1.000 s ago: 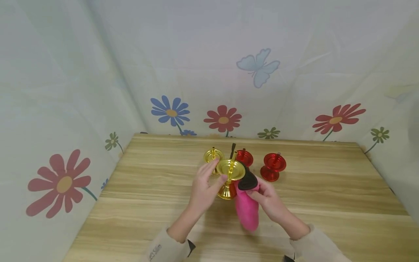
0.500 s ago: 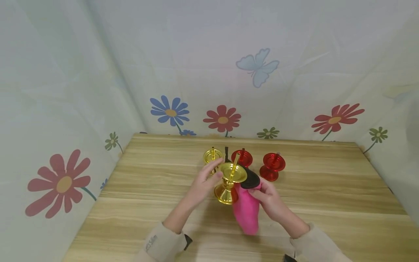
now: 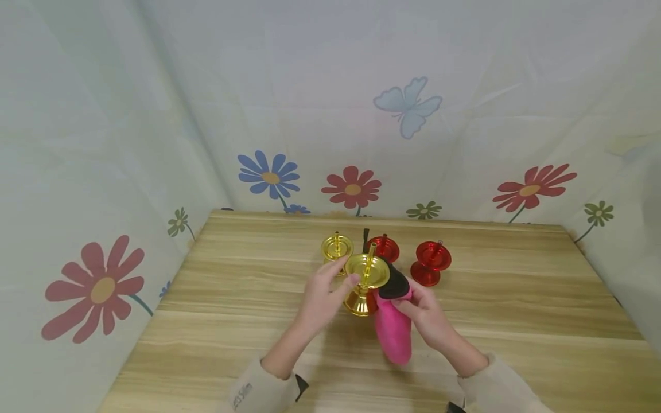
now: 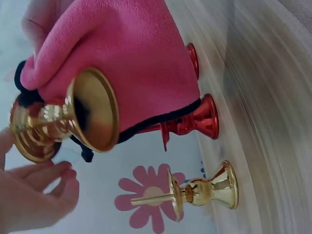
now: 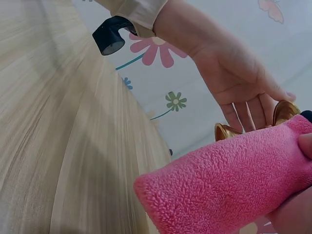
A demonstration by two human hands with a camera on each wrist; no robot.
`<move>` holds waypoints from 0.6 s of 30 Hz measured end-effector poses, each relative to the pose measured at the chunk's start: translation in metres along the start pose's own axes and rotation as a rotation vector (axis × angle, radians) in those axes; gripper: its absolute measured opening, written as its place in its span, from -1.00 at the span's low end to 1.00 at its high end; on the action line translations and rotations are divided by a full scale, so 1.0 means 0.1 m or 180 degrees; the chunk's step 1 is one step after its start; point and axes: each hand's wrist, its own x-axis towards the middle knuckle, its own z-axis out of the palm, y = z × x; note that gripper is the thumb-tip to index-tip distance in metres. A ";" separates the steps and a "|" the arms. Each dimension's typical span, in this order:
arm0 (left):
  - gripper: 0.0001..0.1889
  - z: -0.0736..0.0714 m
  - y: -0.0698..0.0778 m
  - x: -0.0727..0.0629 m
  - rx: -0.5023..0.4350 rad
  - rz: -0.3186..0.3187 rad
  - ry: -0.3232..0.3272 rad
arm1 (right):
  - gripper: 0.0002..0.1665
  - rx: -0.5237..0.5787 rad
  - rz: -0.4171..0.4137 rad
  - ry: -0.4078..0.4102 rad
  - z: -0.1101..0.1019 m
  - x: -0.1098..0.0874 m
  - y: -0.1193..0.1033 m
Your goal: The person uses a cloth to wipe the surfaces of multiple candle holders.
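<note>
In the head view, my left hand (image 3: 321,293) holds a gold candle holder (image 3: 362,291) by its dish, thumb on the near side and fingers round the far side. The holder is raised over the table, its spike pointing up and its flared foot below. My right hand (image 3: 430,316) pinches a pink cloth (image 3: 393,332) with a black edge. The cloth lies against the right side of the holder and hangs down. From the left wrist, the hollow underside of the holder's foot (image 4: 97,109) shows in front of the cloth. The right fingertips are partly hidden by the cloth.
Behind the hands stand another gold candle holder (image 3: 337,248) and a red one (image 3: 385,248), the red one partly covered. A second red candle holder (image 3: 431,261) stands to the right. The wooden table (image 3: 232,287) backs onto a flowered curtain (image 3: 310,86).
The held candle holder tilted, its foot swinging left and nearer, and has swung back more upright. My left hand shifted slightly with it. The cloth's hanging end moved a little; the right hand stayed nearly still.
</note>
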 end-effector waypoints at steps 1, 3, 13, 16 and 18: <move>-0.49 -0.01 -0.02 0.01 -0.0100 0.0028 -0.0088 | -0.71 0.0069 -0.0017 -0.0026 0.00 -0.01 0.00; -0.53 -0.03 -0.07 0.03 -0.0331 0.0094 -0.0310 | -0.68 0.0238 -0.0041 -0.0105 -0.01 -0.02 0.01; -0.58 -0.02 -0.11 0.06 -0.0324 -0.0063 0.0003 | -0.68 0.0327 -0.0073 -0.0086 -0.03 0.00 0.01; -0.62 0.02 -0.07 0.04 0.0041 0.0054 0.0477 | -0.74 0.0092 -0.0013 0.0034 -0.02 0.00 0.01; -0.63 0.04 -0.04 0.03 0.0372 0.0254 0.0575 | -0.70 -0.0076 0.0021 0.0089 -0.01 0.01 0.01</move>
